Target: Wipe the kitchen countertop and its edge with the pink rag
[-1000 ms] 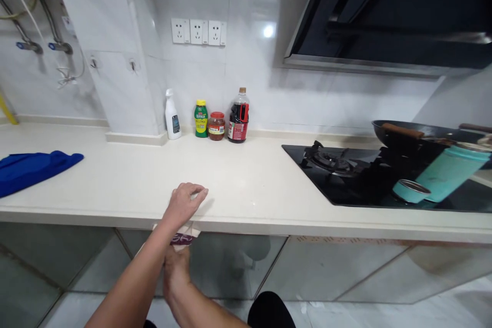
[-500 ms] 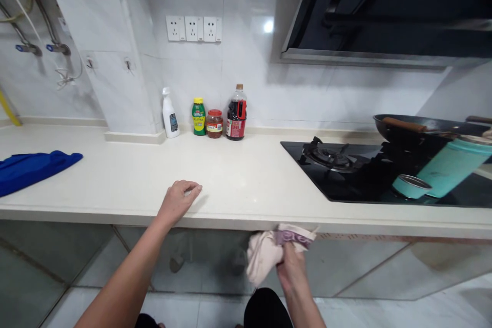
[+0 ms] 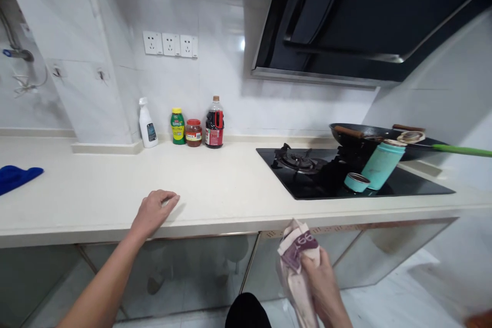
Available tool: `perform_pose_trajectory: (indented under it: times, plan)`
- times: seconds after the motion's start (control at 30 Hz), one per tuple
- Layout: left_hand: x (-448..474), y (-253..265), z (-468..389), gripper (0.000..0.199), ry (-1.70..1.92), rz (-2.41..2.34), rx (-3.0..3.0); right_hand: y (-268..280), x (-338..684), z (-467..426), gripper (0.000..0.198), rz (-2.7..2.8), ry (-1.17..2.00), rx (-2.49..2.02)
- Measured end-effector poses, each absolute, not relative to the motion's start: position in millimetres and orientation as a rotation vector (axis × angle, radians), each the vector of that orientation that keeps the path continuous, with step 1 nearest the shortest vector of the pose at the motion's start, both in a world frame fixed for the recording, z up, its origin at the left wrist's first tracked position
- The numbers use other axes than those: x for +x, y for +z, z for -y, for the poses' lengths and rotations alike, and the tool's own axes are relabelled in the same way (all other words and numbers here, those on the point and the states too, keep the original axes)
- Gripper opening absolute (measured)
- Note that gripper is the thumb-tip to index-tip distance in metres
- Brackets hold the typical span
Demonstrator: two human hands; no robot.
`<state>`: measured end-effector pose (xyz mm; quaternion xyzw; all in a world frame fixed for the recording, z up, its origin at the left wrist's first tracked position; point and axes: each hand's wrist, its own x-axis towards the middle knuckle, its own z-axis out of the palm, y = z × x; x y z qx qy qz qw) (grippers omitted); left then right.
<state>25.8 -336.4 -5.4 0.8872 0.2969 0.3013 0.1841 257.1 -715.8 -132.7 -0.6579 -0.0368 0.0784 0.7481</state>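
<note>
My right hand grips a pale pink towel with a purple patterned band, just in front of the counter's front edge. The towel's lower part hangs down beside my wrist. On the left, my left hand is at the front of the white countertop, holding nothing, with its fingers loosely bent and the thumb a little apart. A blue cloth lies on the counter further left.
Against the wall stand a white spray bottle, a green bottle, a red-lidded jar and a dark sauce bottle. The stove carries a wok, a turquoise flask and its cup. A range hood overhangs it.
My view has turned to the right. My right hand has moved right with the towel, which now hangs lower and longer. My left hand keeps its place near the counter's edge.
</note>
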Motion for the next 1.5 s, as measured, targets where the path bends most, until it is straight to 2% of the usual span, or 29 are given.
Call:
perform_pose_trajectory:
  times: [0.17, 0.3, 0.43, 0.53, 0.7, 0.8, 0.93, 1.13, 1.3, 1.5]
  plan:
    - [26, -4, 338, 0.049, 0.848, -0.839, 2.506, -42, 300, 711, 0.062, 0.433, -0.027, -1.491]
    - [24, -5, 338, 0.049, 0.836, -0.836, 2.489, -12, 344, 672, 0.062, 0.708, -0.257, -1.715]
    - [23, -6, 338, 0.05, 0.835, -0.825, 2.474, -22, 364, 654, 0.048, 0.882, -0.534, -1.953]
    - [24, -7, 339, 0.05, 0.831, -0.816, 2.485, -35, 362, 658, 0.038, 1.101, -0.583, -2.053]
    - [26, -10, 338, 0.049, 0.822, -0.804, 2.53, -41, 357, 658, 0.06, 1.415, -0.543, -2.229]
    - [27, -12, 336, 0.049, 0.824, -0.808, 2.544, -32, 337, 641, 0.058, 1.367, -0.51, -2.342]
    - [28, -13, 334, 0.049, 0.86, -0.813, 2.558, -23, 267, 597, 0.043, 1.512, -0.49, -2.19]
    - [27, -12, 329, 0.051, 0.832, -0.832, 2.539, -32, 187, 548, 0.045, 1.711, -0.581, -1.807]
    - [24, -11, 323, 0.052, 0.8, -0.843, 2.539, -47, 241, 588, 0.047, 1.705, -0.619, -1.624]
    - [27, -10, 324, 0.052, 0.788, -0.866, 2.538, -81, 388, 711, 0.04, 1.147, -1.043, -1.935]
